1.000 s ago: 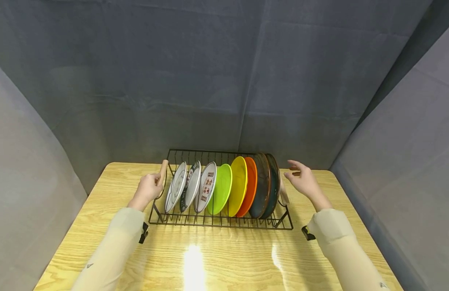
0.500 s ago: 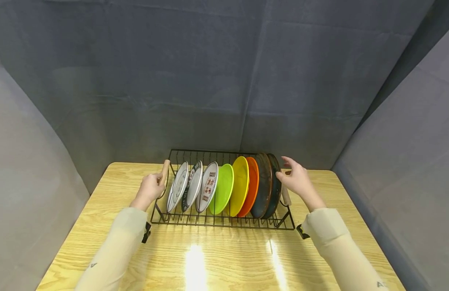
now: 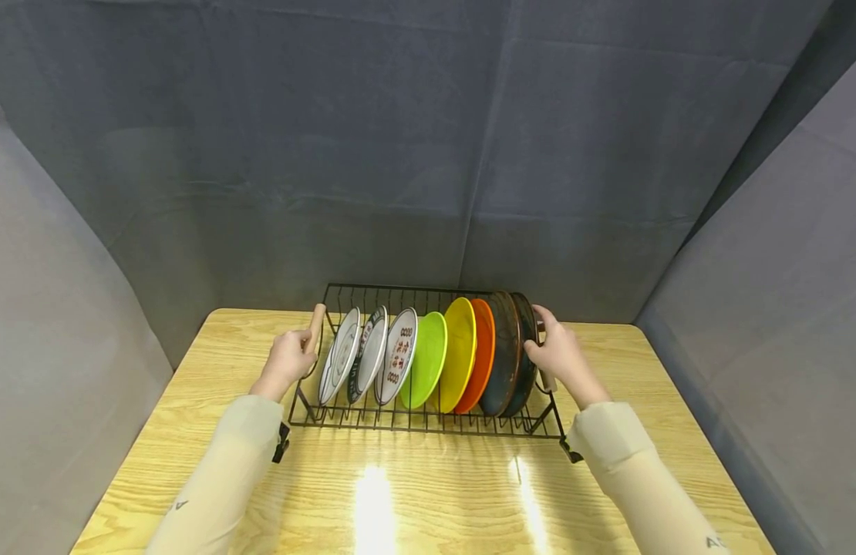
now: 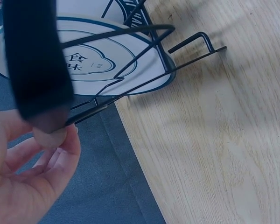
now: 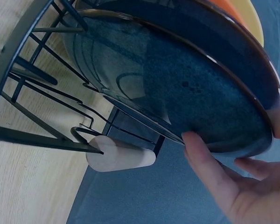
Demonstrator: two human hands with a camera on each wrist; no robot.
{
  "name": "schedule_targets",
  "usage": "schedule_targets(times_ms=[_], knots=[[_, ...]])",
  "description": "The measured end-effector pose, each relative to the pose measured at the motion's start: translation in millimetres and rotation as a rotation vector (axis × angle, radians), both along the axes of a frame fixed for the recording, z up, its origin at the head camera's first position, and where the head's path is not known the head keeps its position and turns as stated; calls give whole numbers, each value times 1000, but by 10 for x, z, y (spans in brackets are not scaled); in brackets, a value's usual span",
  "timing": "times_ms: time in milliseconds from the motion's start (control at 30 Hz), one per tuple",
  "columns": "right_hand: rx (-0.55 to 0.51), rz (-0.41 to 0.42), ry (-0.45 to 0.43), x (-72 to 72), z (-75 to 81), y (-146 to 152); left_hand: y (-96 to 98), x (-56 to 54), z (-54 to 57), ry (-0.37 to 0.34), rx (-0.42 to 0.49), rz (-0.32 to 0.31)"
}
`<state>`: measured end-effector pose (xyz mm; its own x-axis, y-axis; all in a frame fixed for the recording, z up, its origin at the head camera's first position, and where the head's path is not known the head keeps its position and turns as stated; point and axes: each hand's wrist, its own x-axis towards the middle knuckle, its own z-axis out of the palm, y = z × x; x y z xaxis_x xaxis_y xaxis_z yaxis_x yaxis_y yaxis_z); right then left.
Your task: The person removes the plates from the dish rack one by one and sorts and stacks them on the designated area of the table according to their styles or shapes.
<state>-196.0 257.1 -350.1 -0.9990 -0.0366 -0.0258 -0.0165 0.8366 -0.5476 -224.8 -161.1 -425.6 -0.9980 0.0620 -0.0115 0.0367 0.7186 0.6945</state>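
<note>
A black wire dish rack with wooden side handles stands on the table. My left hand grips its left wooden handle; the left wrist view shows thumb and fingers round that handle. At the rack's right end, my right hand holds the rim of the outermost dark blue plate, its fingers spread along the rim in the right wrist view. A second dark plate leans close beside it. The right handle is free of my hand.
Left of the dark plates stand an orange plate, a yellow plate, a green plate and several white patterned plates. Grey cloth hangs behind and at both sides. The wooden table extends in front.
My right hand has moved left from beside the rack and taken the outermost dark plate's rim. The left hand has kept its hold on the handle.
</note>
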Motion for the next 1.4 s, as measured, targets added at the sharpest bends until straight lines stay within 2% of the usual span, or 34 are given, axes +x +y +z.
schedule_targets(times_ms=[200, 500, 800, 1400], knots=[[11, 1, -84, -3, -22, -8, 3, 5, 2, 5, 3, 1], [2, 3, -102, 14, -16, -59, 14, 18, 17, 16, 2, 10], [49, 15, 7, 1, -46, -74, 25, 26, 38, 17, -8, 16], [75, -26, 115, 17, -68, -109, 21, -11, 2, 24, -23, 31]])
